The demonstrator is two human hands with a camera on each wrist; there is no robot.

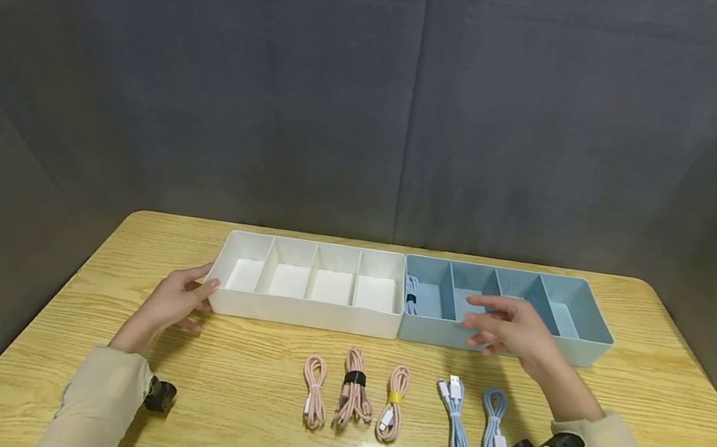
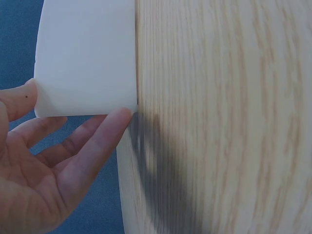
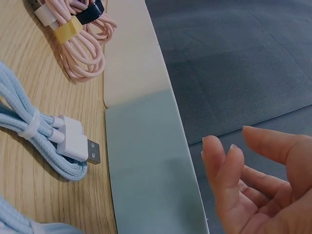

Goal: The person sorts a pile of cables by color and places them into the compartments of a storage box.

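My left hand [image 1: 176, 293] touches the left end of a white box [image 1: 304, 313] divided into compartments. In the left wrist view its thumb and fingers spread along the edge of the box's white wall [image 2: 87, 58]. Over the front of a light blue divided box [image 1: 565, 351] hovers my right hand [image 1: 511, 330], fingers loosely bent with nothing between them. A bundled light blue cable [image 1: 412, 296] with a black strap lies in that box's leftmost compartment. Two more light blue cables, one [image 1: 455, 422] with its plugs pointing back and another [image 1: 493, 428], lie on the table before it.
Three bundled pink cables lie on the wooden table [image 1: 225, 423]: one at left [image 1: 315, 394], one with a black strap [image 1: 353, 393], one with a yellow strap [image 1: 393, 411]. The boxes stand end to end near the back edge, before a dark curtain [image 1: 351, 96].
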